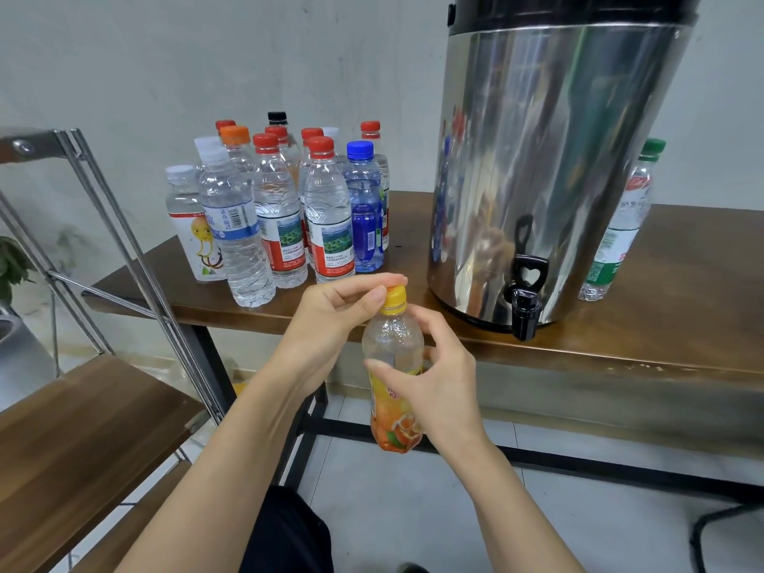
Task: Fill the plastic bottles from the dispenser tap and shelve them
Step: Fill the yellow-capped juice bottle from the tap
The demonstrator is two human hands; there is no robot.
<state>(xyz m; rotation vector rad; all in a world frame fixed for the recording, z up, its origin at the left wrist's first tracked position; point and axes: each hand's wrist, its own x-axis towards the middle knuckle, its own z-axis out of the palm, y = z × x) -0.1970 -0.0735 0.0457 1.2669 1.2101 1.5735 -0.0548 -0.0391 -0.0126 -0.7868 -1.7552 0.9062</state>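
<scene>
Pinching yellow cap (393, 297) with left hand (330, 320), right hand (442, 374) gripping juice bottle (392, 341), orange-fruit label, writing illegible

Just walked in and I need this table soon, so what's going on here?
A person holds a small orange-labelled bottle in front of the table: the right hand grips its body, the left hand pinches its yellow cap, which is on. It is not under the dispenser tap. Other capped bottles stand on the table beside the dispenser.

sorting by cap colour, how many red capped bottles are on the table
6, clustered left on the table: front-left, front-right, mid-left, mid-right, back-left, back-right; more may be hidden.
</scene>
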